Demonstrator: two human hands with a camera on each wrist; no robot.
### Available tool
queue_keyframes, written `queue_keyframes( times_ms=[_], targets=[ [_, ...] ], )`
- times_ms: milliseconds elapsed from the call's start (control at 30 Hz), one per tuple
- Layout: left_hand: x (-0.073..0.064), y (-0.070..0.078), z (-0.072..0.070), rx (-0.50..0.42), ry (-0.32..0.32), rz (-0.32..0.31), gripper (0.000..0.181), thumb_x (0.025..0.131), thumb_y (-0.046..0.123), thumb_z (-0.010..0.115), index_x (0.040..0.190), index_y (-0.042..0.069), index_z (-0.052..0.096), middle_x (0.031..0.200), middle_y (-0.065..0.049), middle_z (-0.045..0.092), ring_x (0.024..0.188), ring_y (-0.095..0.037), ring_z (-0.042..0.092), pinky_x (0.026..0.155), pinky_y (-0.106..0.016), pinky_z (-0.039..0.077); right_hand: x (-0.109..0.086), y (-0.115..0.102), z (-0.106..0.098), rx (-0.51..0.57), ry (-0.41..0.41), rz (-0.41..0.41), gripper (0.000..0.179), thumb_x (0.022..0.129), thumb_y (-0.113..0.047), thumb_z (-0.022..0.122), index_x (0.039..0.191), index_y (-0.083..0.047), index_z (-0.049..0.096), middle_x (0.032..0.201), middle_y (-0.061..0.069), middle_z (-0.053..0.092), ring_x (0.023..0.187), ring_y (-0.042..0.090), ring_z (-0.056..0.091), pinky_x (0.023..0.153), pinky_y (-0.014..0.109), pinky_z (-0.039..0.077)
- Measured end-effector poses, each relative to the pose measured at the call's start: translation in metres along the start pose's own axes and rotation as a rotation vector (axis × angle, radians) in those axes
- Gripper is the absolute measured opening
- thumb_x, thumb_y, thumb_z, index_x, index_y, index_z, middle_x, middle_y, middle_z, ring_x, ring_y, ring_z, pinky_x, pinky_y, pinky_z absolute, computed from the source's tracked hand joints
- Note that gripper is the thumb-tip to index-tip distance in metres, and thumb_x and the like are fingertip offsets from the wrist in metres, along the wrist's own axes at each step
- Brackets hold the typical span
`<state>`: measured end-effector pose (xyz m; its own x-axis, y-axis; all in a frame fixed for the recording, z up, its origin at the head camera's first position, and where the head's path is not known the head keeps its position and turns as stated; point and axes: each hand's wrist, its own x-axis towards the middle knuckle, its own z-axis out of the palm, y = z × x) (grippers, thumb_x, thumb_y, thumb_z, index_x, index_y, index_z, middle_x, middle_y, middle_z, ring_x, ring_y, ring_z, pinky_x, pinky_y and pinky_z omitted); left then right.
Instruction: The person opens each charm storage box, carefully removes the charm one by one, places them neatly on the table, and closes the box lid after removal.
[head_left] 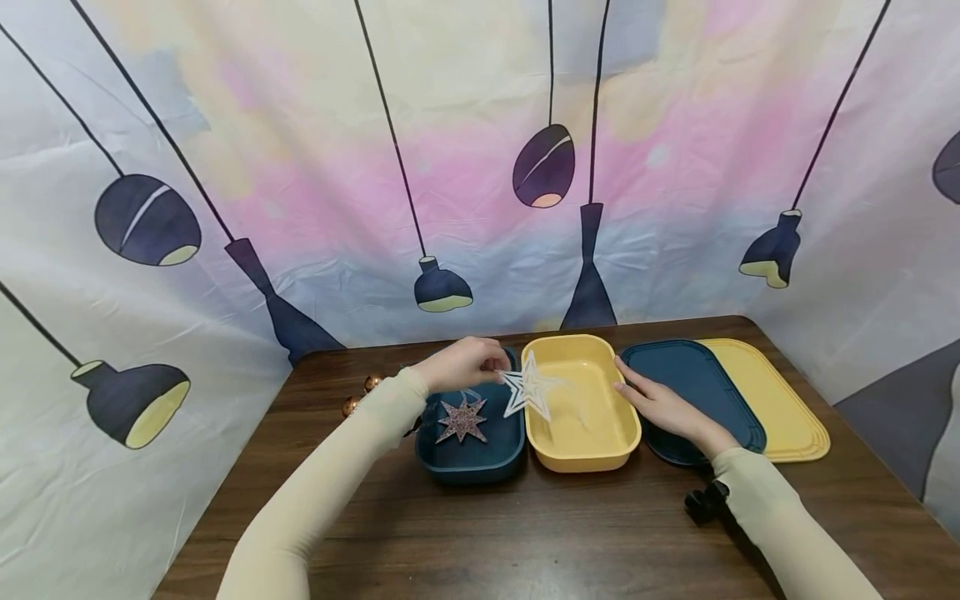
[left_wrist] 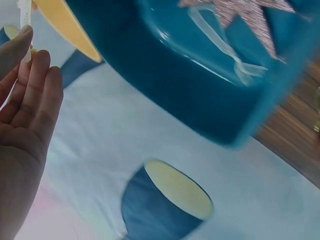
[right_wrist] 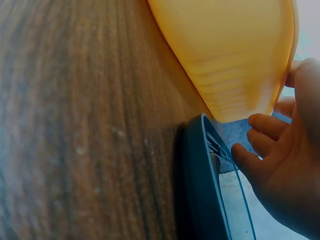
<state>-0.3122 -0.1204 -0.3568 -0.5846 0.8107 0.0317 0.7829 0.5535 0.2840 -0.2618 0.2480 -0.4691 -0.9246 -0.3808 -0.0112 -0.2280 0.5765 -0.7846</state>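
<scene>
The left hand [head_left: 474,363] pinches a white openwork star [head_left: 531,387], likely light, stiff, fragile, best held by one point, over the yellow tub [head_left: 585,454]; the right hand [head_left: 669,408], fingers relaxed, touches its right rim.

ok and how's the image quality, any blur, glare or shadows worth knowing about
Head view: mostly clear, though the white star looks washed out at its right, and a dark shadow runs beside the right sleeve; left wrist view: white glare lines inside the blue box, its lower-right rim blurred; right wrist view: the tabletop grain looks soft.
</scene>
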Motion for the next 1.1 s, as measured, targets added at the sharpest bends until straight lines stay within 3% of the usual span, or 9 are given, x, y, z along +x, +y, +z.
queue_keyframes(
  times_ms=[500,767,1100],
  targets=[
    [-0.090,-0.031,-0.017,-0.033,0.184,-0.154,0.015,0.095,0.017,0.072,0.110,0.012,0.074,0.100,0.005,0.065,0.085,-0.009,0.061,0.078,-0.033,0.053,-0.001,0.002,0.000,0.007,0.005,-0.018,0.073,0.107,-0.054,0.037,0.163,-0.020,0.007,0.167,0.015,0.010,0.150,0.043,0.016,0.113,0.065,0.024],
    [-0.135,-0.041,-0.015,-0.033,0.261,-0.229,0.011,0.094,0.017,0.073,0.105,0.015,0.074,0.095,0.007,0.065,0.080,-0.008,0.059,0.072,-0.033,0.052,0.000,0.001,0.001,0.000,0.006,-0.019,0.072,0.108,-0.052,0.037,0.163,-0.019,0.006,0.167,0.015,0.010,0.150,0.043,0.015,0.114,0.065,0.024],
    [-0.188,-0.053,-0.008,-0.024,0.356,-0.335,0.012,0.093,0.018,0.075,0.104,0.015,0.074,0.095,0.010,0.066,0.083,-0.007,0.061,0.075,-0.035,0.053,0.000,0.002,0.002,-0.016,0.014,-0.030,0.069,0.109,-0.047,0.037,0.163,-0.018,0.006,0.167,0.015,0.009,0.150,0.043,0.015,0.113,0.066,0.023]
  ],
)
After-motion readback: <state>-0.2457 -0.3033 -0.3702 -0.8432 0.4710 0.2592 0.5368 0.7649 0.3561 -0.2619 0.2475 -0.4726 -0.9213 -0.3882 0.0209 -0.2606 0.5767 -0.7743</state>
